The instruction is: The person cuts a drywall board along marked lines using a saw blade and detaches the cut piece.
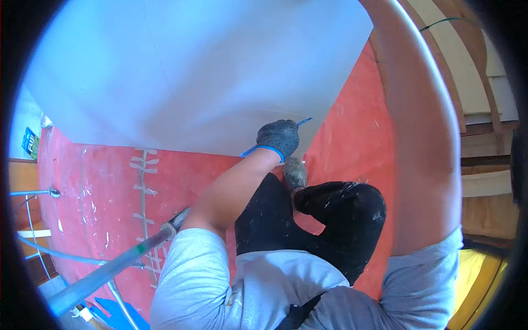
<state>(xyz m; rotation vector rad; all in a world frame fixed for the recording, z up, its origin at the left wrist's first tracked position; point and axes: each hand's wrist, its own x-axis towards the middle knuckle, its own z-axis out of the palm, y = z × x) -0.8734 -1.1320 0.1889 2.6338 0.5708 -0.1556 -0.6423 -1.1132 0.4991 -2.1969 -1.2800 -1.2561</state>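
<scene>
My left hand [279,138], in a dark grey work glove with a blue cuff, is closed around a slim blue stick-like tool [304,120]. The tool pokes out on both sides of the fist, and its exact kind I cannot make out. The fist is at the lower edge of a large pale flat panel [192,82], near its lower right corner; whether the tool touches the panel is unclear. My right arm [421,137] reaches up along the right side and leaves the view at the top, so the right hand is not seen.
Red floor covering [104,203] has a taped seam [144,190] on the left. A metal pole [110,275] slants beside my left elbow. My shoe [295,173] is just below the panel's edge. Boards [467,71] line the right side, with something yellow [467,275] below them.
</scene>
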